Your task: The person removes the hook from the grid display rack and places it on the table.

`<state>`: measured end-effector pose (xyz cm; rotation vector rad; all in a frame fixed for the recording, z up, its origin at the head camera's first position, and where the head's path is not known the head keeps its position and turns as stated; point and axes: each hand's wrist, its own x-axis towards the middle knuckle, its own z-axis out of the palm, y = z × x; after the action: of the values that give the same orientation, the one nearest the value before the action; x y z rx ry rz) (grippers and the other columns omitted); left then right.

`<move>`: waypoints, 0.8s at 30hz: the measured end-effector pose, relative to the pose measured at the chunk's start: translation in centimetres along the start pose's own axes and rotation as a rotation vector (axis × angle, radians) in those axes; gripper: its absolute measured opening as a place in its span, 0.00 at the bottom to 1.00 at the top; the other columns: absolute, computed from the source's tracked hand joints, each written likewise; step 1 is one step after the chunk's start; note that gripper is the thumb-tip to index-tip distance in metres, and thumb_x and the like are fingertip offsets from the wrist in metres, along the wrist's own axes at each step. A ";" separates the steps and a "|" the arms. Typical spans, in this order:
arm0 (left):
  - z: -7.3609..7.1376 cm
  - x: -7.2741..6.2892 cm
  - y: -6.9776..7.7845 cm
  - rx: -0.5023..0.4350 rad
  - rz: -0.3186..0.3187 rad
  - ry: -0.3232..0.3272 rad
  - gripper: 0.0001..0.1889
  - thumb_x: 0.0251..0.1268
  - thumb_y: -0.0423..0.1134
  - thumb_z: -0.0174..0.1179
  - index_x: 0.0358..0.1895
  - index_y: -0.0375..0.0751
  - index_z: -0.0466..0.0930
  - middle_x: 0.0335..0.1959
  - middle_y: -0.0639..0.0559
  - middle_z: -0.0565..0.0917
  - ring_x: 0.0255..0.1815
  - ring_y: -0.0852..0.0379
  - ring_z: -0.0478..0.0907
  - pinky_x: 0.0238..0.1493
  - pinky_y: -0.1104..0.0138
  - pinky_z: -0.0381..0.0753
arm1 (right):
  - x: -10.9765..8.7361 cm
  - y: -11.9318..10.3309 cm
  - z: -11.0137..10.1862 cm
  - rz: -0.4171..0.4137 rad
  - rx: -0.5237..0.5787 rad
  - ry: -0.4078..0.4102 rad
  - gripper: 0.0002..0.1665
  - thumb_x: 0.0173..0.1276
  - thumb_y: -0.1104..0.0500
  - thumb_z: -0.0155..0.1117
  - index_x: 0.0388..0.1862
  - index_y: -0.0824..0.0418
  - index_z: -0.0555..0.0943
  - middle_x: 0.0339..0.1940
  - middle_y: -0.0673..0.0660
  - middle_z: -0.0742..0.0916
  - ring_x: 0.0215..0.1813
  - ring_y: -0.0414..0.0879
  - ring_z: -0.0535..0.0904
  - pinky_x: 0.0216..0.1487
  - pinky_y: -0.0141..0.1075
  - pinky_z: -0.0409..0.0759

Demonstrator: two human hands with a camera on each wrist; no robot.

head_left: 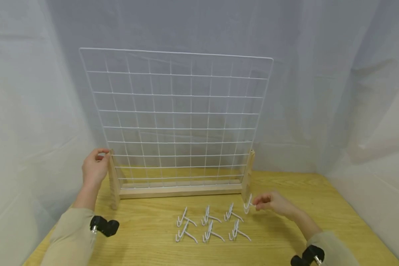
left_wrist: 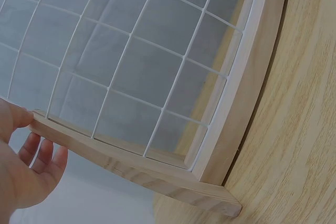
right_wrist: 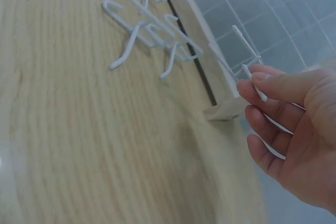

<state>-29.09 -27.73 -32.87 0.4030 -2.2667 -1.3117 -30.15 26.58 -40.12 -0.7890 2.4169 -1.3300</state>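
Observation:
A white wire grid panel [head_left: 183, 128] stands upright in a wooden stand [head_left: 183, 191] with two side posts. My left hand [head_left: 95, 167] holds the top end of the stand's left post [left_wrist: 131, 162], thumb on one side and fingers curled at the other. Near the right post [head_left: 248, 173], my right hand [head_left: 275, 203] pinches a white wire hook [head_left: 248, 205] between thumb and fingertips, raised off the table. In the right wrist view the hook's short arm [right_wrist: 255, 83] shows between the thumb and index finger, its prongs pointing toward the grid.
Several more white wire hooks [head_left: 210, 233] lie in two rows on the wood-grain table [head_left: 146, 240], in front of the stand. Pale curtains [head_left: 319, 111] hang behind and on both sides. A black camera mount [head_left: 103, 226] sits on each sleeve.

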 end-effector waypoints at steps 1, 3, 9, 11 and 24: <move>0.0 0.0 0.0 0.001 -0.002 0.000 0.18 0.71 0.41 0.45 0.57 0.36 0.70 0.44 0.41 0.72 0.37 0.54 0.68 0.26 0.72 0.69 | -0.1 0.3 0.1 0.001 -0.002 0.001 0.13 0.63 0.66 0.60 0.41 0.77 0.77 0.36 0.70 0.82 0.38 0.45 0.79 0.43 0.32 0.76; 0.0 0.1 0.0 0.006 -0.002 0.006 0.18 0.71 0.41 0.45 0.57 0.36 0.70 0.44 0.41 0.72 0.38 0.54 0.68 0.26 0.72 0.68 | -0.2 0.9 0.2 0.001 0.000 -0.002 0.13 0.62 0.67 0.60 0.41 0.77 0.77 0.37 0.71 0.82 0.38 0.45 0.79 0.41 0.32 0.76; -0.1 0.2 -0.1 0.014 0.012 0.018 0.18 0.70 0.42 0.45 0.56 0.36 0.71 0.44 0.41 0.73 0.37 0.54 0.69 0.26 0.72 0.68 | -0.5 2.3 0.9 0.009 -0.020 0.001 0.11 0.60 0.68 0.60 0.39 0.75 0.79 0.36 0.69 0.83 0.37 0.49 0.79 0.39 0.31 0.76; 0.0 0.3 -0.1 0.011 0.014 0.020 0.17 0.70 0.42 0.45 0.56 0.36 0.72 0.43 0.41 0.73 0.36 0.54 0.69 0.26 0.72 0.68 | -0.6 2.4 1.1 0.017 -0.015 0.003 0.10 0.60 0.68 0.60 0.38 0.75 0.79 0.35 0.68 0.83 0.36 0.48 0.79 0.38 0.31 0.75; 0.1 0.4 -0.3 0.010 0.007 0.004 0.18 0.70 0.42 0.44 0.56 0.37 0.71 0.44 0.41 0.72 0.37 0.55 0.69 0.25 0.72 0.68 | -0.9 3.4 1.7 -0.012 -0.027 -0.034 0.09 0.59 0.69 0.60 0.37 0.75 0.79 0.34 0.66 0.84 0.36 0.38 0.77 0.39 0.29 0.73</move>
<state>-29.48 -27.97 -33.09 0.4003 -2.2705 -1.2955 -29.77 27.40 -43.93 -0.8275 2.4127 -1.2803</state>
